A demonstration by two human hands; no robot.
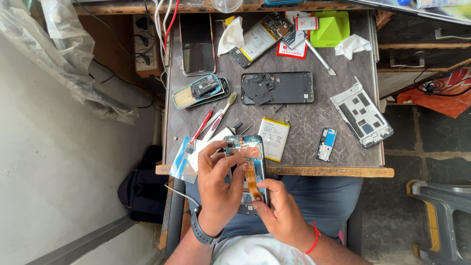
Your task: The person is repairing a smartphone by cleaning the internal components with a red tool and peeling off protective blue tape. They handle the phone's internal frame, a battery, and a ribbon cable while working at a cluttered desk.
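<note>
Both hands hold an opened black phone body (248,169) at the bench's (333,172) near edge: left hand (220,189) pinching its side, right hand (279,211) seemingly gripping the orange ribbon cable (252,180).

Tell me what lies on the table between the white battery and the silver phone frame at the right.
In the head view, a small blue and silver phone part lies between the white battery and the silver frame, apart from both.
</note>
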